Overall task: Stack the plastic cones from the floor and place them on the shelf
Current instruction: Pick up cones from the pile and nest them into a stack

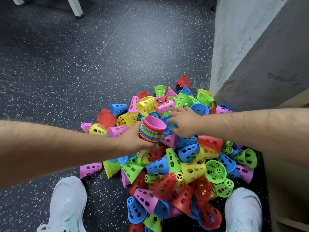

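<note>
Plastic cones in many colours are nested into one stack, topped by a pink cone with its wide mouth turned up. The stack is gripped round its lower part by the left hand, with fingers and thumb wrapped about it, and is held just above the heap. Beside it, the right hand is stretched palm-down into the heap. Its thumb and bent fingers are closed on the rim of a blue cone that lies touching the stack's far side.

Loose cones in red, blue, green, yellow and pink are piled beneath and around both hands, lying on their sides, tilted or mouth-up. The heap is spread over a dark speckled floor and reaches the foot of a rough white and grey wall corner at its far right edge. Two pale shoes are seen at the near edge, the left shoe apart from the heap and the right shoe against it. White furniture legs stand far off on the floor.
</note>
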`<state>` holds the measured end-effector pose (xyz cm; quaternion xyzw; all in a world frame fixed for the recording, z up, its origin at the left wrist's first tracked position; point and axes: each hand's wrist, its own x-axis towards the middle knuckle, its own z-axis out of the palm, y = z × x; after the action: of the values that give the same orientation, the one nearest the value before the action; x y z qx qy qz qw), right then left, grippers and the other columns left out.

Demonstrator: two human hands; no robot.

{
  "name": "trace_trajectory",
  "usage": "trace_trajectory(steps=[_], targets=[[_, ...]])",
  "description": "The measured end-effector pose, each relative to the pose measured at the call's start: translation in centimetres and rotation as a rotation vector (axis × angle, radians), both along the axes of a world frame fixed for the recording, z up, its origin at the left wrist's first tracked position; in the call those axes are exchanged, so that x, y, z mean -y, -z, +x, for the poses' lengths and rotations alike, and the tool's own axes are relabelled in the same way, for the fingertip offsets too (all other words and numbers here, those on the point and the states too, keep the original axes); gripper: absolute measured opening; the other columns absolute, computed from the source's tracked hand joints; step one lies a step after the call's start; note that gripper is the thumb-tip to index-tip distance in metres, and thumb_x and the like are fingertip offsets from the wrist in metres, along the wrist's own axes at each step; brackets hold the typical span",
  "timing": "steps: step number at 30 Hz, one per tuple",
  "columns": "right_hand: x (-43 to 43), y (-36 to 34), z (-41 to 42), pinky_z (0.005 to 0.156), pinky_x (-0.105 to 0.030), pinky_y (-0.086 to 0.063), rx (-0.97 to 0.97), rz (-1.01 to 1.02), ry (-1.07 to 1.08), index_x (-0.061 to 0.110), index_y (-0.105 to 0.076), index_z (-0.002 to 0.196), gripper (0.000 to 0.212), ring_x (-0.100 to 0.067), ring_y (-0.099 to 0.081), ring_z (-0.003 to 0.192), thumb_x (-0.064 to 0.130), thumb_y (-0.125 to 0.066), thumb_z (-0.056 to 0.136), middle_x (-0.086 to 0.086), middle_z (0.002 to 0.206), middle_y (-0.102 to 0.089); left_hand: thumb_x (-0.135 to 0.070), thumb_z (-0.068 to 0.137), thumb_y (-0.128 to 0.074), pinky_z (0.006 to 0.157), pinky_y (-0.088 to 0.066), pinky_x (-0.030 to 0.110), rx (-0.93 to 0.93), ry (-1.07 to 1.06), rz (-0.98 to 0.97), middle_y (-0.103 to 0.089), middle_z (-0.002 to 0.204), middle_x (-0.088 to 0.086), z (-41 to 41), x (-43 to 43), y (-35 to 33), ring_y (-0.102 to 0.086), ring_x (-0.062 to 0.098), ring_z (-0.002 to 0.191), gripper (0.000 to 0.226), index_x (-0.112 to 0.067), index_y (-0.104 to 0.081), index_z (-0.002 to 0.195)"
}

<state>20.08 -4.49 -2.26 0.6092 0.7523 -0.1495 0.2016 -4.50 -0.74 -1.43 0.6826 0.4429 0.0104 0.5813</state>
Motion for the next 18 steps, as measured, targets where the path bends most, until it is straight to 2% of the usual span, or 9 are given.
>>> trace_trajectory(steps=[4, 8, 11, 12, 16, 18], targets=[[-0.8, -1.1, -0.1, 0.109, -0.043, -0.027, -0.058, 0.054, 0.016, 0.023, -0.05, 0.143, 0.046, -0.025, -0.032, 0.14, 0.037, -0.047, 0.099, 0.002, 0.152, -0.041, -0.045, 0.052, -0.096, 0.095, -0.059, 0.04, -0.009, 0.011, -0.004, -0.072, 0.113, -0.002, -0.4, -0.7, 0.2, -0.071, 0.014, 0.103, 0.096, -0.028, -0.048, 0.133], [-0.5, -2.4, 0.4, 0.108, -0.04, -0.033, -0.214, 0.219, 0.156, 0.019, -0.057, 0.134, 0.055, -0.025, -0.043, 0.13, 0.047, -0.066, 0.088, -0.002, 0.133, -0.054, -0.025, 0.068, -0.097, 0.094, -0.06, 0.041, 0.013, 0.007, -0.007, -0.072, 0.115, 0.004, -0.5, -0.7, 0.4, -0.072, 0.019, 0.105, 0.084, -0.023, -0.047, 0.135], [0.6, -3.5, 1.6, 0.108, -0.039, -0.034, -0.293, 0.262, 0.218, 0.019, -0.055, 0.132, 0.071, -0.021, -0.044, 0.124, 0.057, -0.077, 0.076, 0.0, 0.126, -0.054, -0.022, 0.069, -0.097, 0.093, -0.061, 0.042, 0.023, 0.011, 0.003, -0.073, 0.114, 0.005, -0.5, -0.7, 0.6, -0.073, 0.02, 0.104, 0.08, -0.023, -0.049, 0.134], [1.0, -3.9, 2.1, 0.107, -0.039, -0.035, -0.308, 0.276, 0.22, 0.019, -0.057, 0.129, 0.069, -0.021, -0.046, 0.121, 0.059, -0.076, 0.076, 0.0, 0.122, -0.055, -0.024, 0.068, -0.097, 0.093, -0.061, 0.042, 0.025, 0.014, 0.008, -0.073, 0.113, 0.004, -0.5, -0.6, 0.5, -0.073, 0.019, 0.103, 0.08, -0.024, -0.05, 0.133], [2.4, -5.0, 3.2, 0.088, -0.043, -0.043, -0.382, 0.454, 0.232, 0.022, -0.065, 0.104, 0.028, -0.024, -0.057, 0.1, 0.048, -0.057, 0.097, 0.002, 0.099, -0.064, -0.034, 0.06, -0.097, 0.091, -0.061, 0.038, 0.023, 0.032, 0.037, -0.073, 0.111, 0.001, -0.2, -0.1, -0.1, -0.073, 0.017, 0.101, 0.083, -0.027, -0.051, 0.13], [3.0, -5.5, 3.2, 0.078, -0.042, -0.044, -0.431, 0.534, 0.24, 0.021, -0.065, 0.098, 0.023, -0.025, -0.058, 0.089, 0.04, -0.052, 0.101, 0.003, 0.089, -0.064, -0.024, 0.067, -0.096, 0.089, -0.061, 0.033, 0.036, 0.043, 0.045, -0.073, 0.112, 0.003, 0.4, 0.5, -0.6, -0.072, 0.017, 0.101, 0.078, -0.026, -0.051, 0.131]])
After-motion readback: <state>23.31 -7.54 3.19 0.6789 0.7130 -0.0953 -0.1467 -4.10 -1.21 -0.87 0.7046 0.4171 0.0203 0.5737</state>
